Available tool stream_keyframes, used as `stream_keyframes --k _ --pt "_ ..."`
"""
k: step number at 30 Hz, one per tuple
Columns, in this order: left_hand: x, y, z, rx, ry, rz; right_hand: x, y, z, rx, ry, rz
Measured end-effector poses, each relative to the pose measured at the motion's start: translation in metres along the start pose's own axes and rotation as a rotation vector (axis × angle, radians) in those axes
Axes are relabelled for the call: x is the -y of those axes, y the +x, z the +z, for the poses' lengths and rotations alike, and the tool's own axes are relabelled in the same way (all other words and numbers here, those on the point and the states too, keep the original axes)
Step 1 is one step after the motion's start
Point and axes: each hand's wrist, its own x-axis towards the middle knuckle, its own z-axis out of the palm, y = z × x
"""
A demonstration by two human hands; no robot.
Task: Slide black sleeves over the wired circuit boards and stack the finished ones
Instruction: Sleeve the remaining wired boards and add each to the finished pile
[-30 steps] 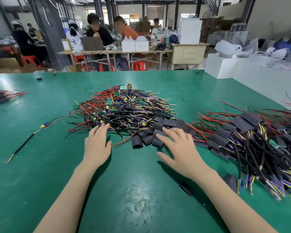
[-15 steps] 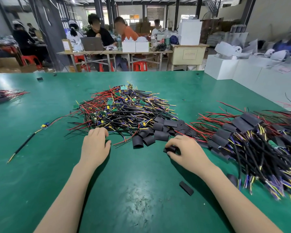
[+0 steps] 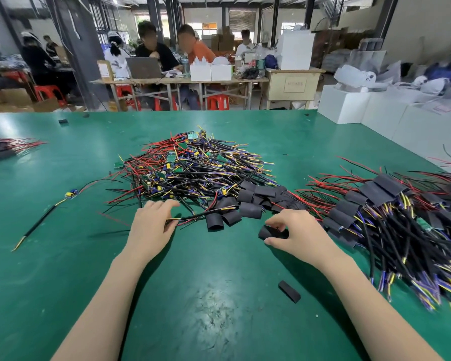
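A heap of bare wired circuit boards point(image 3: 190, 168) with red, black and yellow leads lies mid-table. Loose black sleeves point(image 3: 245, 204) are scattered at its near right edge. My left hand point(image 3: 149, 225) pinches the end of a black wire lead point(image 3: 193, 218) that runs out of the heap. My right hand point(image 3: 297, 235) holds one black sleeve point(image 3: 268, 232) between thumb and fingers just above the table. A stack of sleeved boards point(image 3: 391, 214) spreads along the right side.
The green table point(image 3: 193, 295) carries a flat sleeve point(image 3: 289, 291) near my right forearm and a single wired board point(image 3: 71, 194) at left. More wired parts point(image 3: 5, 148) lie at the far left edge. White boxes point(image 3: 349, 102) stand beyond the right edge; people sit at far tables.
My right hand picked one black sleeve from the loose group and drew it toward me. My left hand closed its fingers on a wire lead at the heap's near edge.
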Motion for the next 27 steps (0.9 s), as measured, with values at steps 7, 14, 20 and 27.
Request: stream_keyframes --k 7,14,20,27 --pt "-0.013 -0.004 -0.007 -0.135 -0.264 0.035 0.002 -0.001 -0.007 -0.215 0.043 -0.061" --pt "-0.036 -0.009 -0.017 0.013 -0.708 0.016 0.004 -0.001 -0.012 -0.365 0.087 -0.123" --pt "-0.039 -0.010 -0.015 0.078 -0.720 -0.015 0.003 -0.001 -0.010 -0.474 0.112 -0.136" --pt "-0.039 -0.011 -0.016 0.119 -0.655 -0.007 0.003 -0.001 -0.009 -0.465 0.118 -0.192"
